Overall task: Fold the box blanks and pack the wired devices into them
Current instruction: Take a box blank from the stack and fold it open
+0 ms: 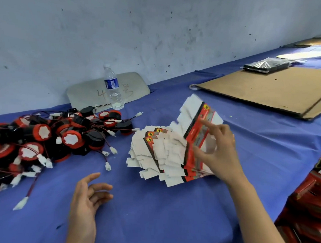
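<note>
The left hand [89,193] hovers low over the blue cloth [161,214], palm turned inward, fingers loosely spread and slightly curled, holding nothing. It sits well apart from both the cards and the devices.

The right hand [219,151] reaches forward from the lower right, wrist raised, the index finger lifted and pointing up-left. Its thumb and lower fingers pinch one flat box blank [197,123], which stands tilted up from the pile with its red and grey printed face toward the hand and its white flaps pointing away toward the wall. The hand is blurred, so the exact finger contact is unclear.

Below and left of that lifted blank, the fanned stack of blanks [157,155] lies on the cloth, white sides mostly up, just beside the right hand.

The heap of red and black wired devices [51,138] lies at the left, their white plugs trailing toward the stack. A water bottle [113,88] stands behind the heap, by the wall. A sheet of brown cardboard [266,91] lies at the far right.
</note>
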Tool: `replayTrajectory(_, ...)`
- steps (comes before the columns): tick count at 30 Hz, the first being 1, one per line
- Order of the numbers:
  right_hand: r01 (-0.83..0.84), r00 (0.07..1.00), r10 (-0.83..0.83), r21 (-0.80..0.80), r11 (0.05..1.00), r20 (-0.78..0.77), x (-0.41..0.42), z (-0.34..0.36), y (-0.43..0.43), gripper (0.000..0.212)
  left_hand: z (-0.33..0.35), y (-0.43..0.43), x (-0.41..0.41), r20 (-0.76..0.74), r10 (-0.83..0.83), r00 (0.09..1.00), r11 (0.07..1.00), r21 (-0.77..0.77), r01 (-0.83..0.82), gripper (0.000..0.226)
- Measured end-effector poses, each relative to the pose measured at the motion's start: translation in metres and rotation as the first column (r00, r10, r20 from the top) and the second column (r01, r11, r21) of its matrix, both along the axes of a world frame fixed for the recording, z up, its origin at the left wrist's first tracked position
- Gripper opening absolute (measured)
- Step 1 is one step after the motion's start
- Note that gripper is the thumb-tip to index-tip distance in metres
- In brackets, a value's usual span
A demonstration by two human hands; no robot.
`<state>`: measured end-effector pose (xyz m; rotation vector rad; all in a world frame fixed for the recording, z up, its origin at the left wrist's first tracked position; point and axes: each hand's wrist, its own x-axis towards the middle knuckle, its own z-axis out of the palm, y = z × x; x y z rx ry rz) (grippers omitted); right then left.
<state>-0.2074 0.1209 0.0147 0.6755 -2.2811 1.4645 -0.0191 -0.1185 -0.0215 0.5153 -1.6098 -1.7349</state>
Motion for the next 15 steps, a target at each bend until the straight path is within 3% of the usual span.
replayTrajectory(3, -0.071, 0.993, 0.091, -0.249, 0.966, 0.069, 0.005, 0.008, 0.002, 0.057, 0.000, 0.002, -0.001, -0.007, 0.011, 1.000, 1.000, -0.003, -0.011, 0.035)
replayTrajectory(5, -0.213, 0.931, 0.315, -0.426, 0.879, 0.185, 0.007, 0.015, 0.006, 0.050, 0.003, 0.006, -0.001, -0.023, 0.041, 0.999, 0.999, -0.016, -0.041, 0.032)
replayTrajectory(6, -0.322, 0.850, 0.483, -0.518, 0.792, 0.209, 0.008, 0.017, 0.007, 0.048, 0.004, 0.009, 0.000, -0.048, 0.052, 0.998, 0.998, -0.026, -0.053, 0.030)
replayTrajectory(8, -0.533, 0.579, 0.790, -0.641, 0.552, 0.199, 0.015, 0.022, 0.004, 0.047, 0.010, 0.013, -0.002, -0.091, 0.054, 0.994, 0.997, -0.054, -0.059, 0.027)
replayTrajectory(10, -0.662, 0.355, 0.910, -0.629, 0.407, 0.215, 0.029, 0.026, -0.012, 0.055, 0.016, 0.013, -0.008, -0.106, 0.060, 0.993, 0.998, -0.028, -0.064, 0.033)
replayTrajectory(13, -0.813, 0.313, 0.889, -0.390, 0.433, 0.335, 0.053, 0.028, -0.044, 0.058, 0.023, 0.013, -0.014, -0.151, 0.068, 0.986, 0.997, 0.043, -0.062, 0.056)
replayTrajectory(15, -0.887, 0.269, 0.888, -0.263, 0.379, 0.372, 0.067, 0.032, -0.064, 0.052, 0.024, 0.017, -0.007, -0.193, 0.051, 0.980, 0.999, 0.016, -0.049, 0.068)
